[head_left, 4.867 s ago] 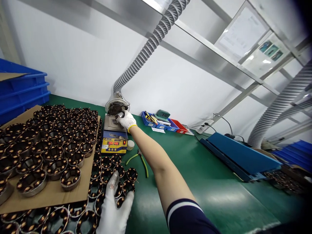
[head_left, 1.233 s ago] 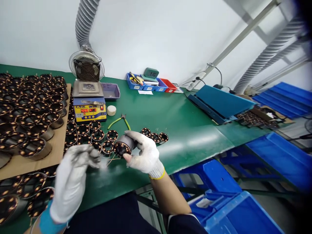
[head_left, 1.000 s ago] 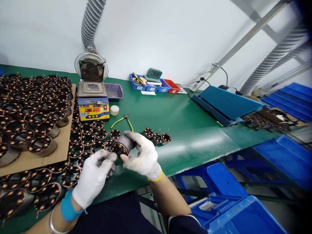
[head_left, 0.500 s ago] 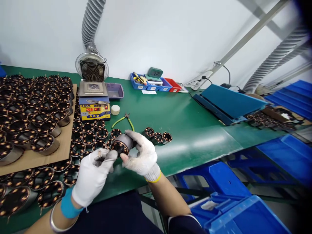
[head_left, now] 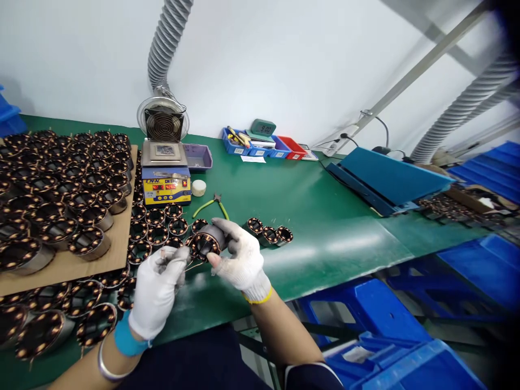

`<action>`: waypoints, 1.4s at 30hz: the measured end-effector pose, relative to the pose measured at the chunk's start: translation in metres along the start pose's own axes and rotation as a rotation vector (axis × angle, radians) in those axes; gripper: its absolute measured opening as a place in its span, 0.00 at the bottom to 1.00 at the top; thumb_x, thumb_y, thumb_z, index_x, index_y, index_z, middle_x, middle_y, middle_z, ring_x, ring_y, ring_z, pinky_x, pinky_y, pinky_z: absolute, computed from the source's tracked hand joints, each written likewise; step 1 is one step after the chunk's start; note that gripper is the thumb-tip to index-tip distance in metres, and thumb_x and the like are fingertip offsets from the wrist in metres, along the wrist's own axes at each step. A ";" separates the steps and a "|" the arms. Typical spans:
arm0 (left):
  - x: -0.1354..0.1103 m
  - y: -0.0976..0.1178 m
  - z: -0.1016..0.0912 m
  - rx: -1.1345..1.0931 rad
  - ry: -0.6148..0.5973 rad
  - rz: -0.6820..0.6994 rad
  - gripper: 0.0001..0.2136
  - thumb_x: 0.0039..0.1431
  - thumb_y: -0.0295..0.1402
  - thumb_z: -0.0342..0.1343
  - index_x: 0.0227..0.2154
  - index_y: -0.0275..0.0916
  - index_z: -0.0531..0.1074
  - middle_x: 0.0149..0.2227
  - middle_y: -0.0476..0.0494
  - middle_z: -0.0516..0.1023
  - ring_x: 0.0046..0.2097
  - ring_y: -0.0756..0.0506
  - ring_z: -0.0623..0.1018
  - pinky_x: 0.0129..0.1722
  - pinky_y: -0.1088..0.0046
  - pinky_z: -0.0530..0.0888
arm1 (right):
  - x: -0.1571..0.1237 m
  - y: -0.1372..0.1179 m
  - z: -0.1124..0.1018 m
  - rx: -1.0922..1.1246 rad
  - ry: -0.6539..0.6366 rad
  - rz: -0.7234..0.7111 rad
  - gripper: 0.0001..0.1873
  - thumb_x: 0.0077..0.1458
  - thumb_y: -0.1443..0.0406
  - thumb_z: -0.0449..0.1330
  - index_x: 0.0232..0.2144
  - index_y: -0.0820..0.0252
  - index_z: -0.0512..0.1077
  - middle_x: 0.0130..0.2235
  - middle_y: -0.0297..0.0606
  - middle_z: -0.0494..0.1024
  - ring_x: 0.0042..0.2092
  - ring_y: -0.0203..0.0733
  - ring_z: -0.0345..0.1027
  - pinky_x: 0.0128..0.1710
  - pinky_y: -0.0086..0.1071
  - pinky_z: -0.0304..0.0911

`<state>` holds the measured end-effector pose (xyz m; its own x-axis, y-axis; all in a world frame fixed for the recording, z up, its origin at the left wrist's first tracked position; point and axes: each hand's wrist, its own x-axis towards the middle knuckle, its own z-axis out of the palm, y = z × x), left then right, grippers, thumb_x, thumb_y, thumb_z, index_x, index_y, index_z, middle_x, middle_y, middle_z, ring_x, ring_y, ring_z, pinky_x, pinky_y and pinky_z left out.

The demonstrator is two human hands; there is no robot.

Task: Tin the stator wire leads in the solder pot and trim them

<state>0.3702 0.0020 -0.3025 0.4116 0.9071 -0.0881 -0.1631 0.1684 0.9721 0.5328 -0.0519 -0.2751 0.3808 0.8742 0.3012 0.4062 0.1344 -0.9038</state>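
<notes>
My right hand (head_left: 239, 259), in a white glove, grips a motor stator (head_left: 207, 242), a steel ring with copper windings, just above the green bench (head_left: 325, 227). The stator's open face points towards my left hand. My left hand (head_left: 157, 287), also gloved, is closed in a pinch right beside the stator, on thin wire leads that come off it. Several more stators (head_left: 162, 225) stand in rows on the mat behind my hands, and three (head_left: 270, 234) stand apart to the right.
A cardboard sheet (head_left: 73, 265) loaded with larger stators (head_left: 60, 184) fills the left. A solder pot with a red display (head_left: 166, 181), a fume fan (head_left: 163, 123) on a hose, green-handled cutters (head_left: 211, 203), small parts bins (head_left: 260, 146) and blue crates (head_left: 406, 336) lie around.
My right hand came back from the solder pot with a stator. My left hand rose from the mat, closed in on the stator and pinched its leads. Over the last half second little moved.
</notes>
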 end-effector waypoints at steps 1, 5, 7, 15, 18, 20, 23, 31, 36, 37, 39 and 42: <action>0.000 0.001 0.001 -0.021 0.041 0.016 0.19 0.56 0.46 0.60 0.22 0.38 0.64 0.17 0.56 0.59 0.20 0.55 0.57 0.19 0.78 0.57 | 0.001 -0.001 0.001 -0.016 -0.006 0.001 0.32 0.40 0.58 0.65 0.49 0.61 0.71 0.43 0.43 0.77 0.37 0.46 0.73 0.34 0.35 0.73; 0.001 0.005 0.001 -0.019 0.125 0.057 0.17 0.50 0.47 0.63 0.26 0.38 0.69 0.20 0.54 0.64 0.22 0.53 0.63 0.22 0.77 0.62 | 0.005 -0.002 0.004 -0.062 -0.010 -0.007 0.32 0.40 0.58 0.66 0.50 0.63 0.71 0.43 0.44 0.77 0.36 0.45 0.73 0.34 0.35 0.73; 0.000 0.006 0.001 0.041 0.112 0.035 0.18 0.46 0.47 0.66 0.27 0.36 0.71 0.22 0.50 0.68 0.24 0.51 0.67 0.23 0.76 0.65 | 0.007 -0.002 0.004 -0.092 -0.025 -0.020 0.33 0.40 0.58 0.66 0.50 0.64 0.71 0.44 0.46 0.77 0.36 0.45 0.73 0.33 0.34 0.73; -0.006 -0.006 -0.006 -0.130 0.092 -0.030 0.22 0.51 0.50 0.62 0.41 0.37 0.71 0.29 0.48 0.73 0.25 0.52 0.67 0.23 0.77 0.65 | 0.058 -0.023 -0.002 -0.306 -0.076 -0.043 0.31 0.38 0.59 0.67 0.49 0.60 0.73 0.43 0.42 0.79 0.41 0.47 0.74 0.38 0.35 0.73; -0.010 -0.010 -0.004 -0.158 -0.042 -0.072 0.23 0.59 0.51 0.54 0.48 0.38 0.68 0.35 0.44 0.75 0.29 0.50 0.70 0.28 0.75 0.68 | 0.122 -0.039 0.001 -0.508 0.015 -0.104 0.31 0.39 0.60 0.66 0.49 0.59 0.73 0.45 0.40 0.78 0.44 0.48 0.73 0.47 0.39 0.70; -0.011 -0.013 -0.002 -0.170 -0.135 -0.132 0.21 0.62 0.50 0.51 0.47 0.37 0.69 0.35 0.44 0.74 0.31 0.50 0.71 0.29 0.75 0.69 | 0.173 -0.047 0.008 -0.690 0.034 -0.170 0.31 0.41 0.58 0.65 0.51 0.57 0.72 0.45 0.39 0.78 0.47 0.50 0.72 0.50 0.41 0.67; -0.011 -0.019 0.000 -0.266 -0.206 -0.237 0.22 0.62 0.50 0.51 0.45 0.36 0.72 0.33 0.44 0.73 0.32 0.50 0.71 0.28 0.75 0.68 | 0.242 -0.052 0.026 -0.904 -0.019 -0.237 0.27 0.46 0.55 0.61 0.49 0.58 0.72 0.43 0.39 0.78 0.46 0.50 0.72 0.47 0.42 0.67; -0.001 -0.021 -0.001 -0.466 -0.095 -0.385 0.27 0.51 0.55 0.60 0.43 0.36 0.75 0.35 0.41 0.76 0.34 0.47 0.73 0.28 0.75 0.69 | 0.323 -0.034 0.079 -1.070 -0.153 -0.153 0.22 0.45 0.58 0.63 0.45 0.52 0.72 0.42 0.38 0.78 0.44 0.53 0.73 0.42 0.41 0.70; 0.000 -0.020 0.001 -0.489 -0.069 -0.419 0.26 0.51 0.54 0.60 0.40 0.35 0.76 0.30 0.43 0.75 0.29 0.49 0.72 0.25 0.76 0.67 | 0.330 -0.023 0.095 -1.202 -0.220 -0.170 0.23 0.46 0.56 0.64 0.45 0.54 0.72 0.45 0.43 0.77 0.45 0.56 0.72 0.42 0.43 0.70; 0.000 -0.020 0.002 -0.488 -0.045 -0.421 0.25 0.50 0.54 0.61 0.39 0.35 0.76 0.30 0.43 0.75 0.31 0.48 0.73 0.26 0.76 0.68 | 0.330 -0.023 0.097 -1.220 -0.228 -0.182 0.23 0.46 0.56 0.64 0.45 0.55 0.72 0.45 0.43 0.77 0.45 0.56 0.72 0.42 0.42 0.70; 0.001 -0.018 0.003 -0.495 -0.002 -0.425 0.24 0.48 0.53 0.64 0.38 0.36 0.77 0.31 0.43 0.76 0.34 0.47 0.75 0.31 0.76 0.70 | 0.330 -0.023 0.099 -1.242 -0.243 -0.205 0.23 0.47 0.56 0.64 0.46 0.55 0.71 0.46 0.45 0.77 0.46 0.56 0.72 0.43 0.42 0.70; 0.001 -0.013 0.004 -0.523 0.004 -0.418 0.22 0.46 0.52 0.66 0.36 0.38 0.77 0.33 0.43 0.76 0.36 0.46 0.75 0.32 0.76 0.72 | 0.330 -0.022 0.101 -1.258 -0.272 -0.211 0.23 0.47 0.57 0.64 0.46 0.56 0.71 0.47 0.45 0.76 0.47 0.56 0.71 0.44 0.41 0.69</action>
<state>0.3759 -0.0008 -0.3144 0.5311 0.7265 -0.4361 -0.4046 0.6696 0.6228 0.5654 0.2807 -0.1866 0.0956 0.9759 0.1964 0.9882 -0.1168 0.0993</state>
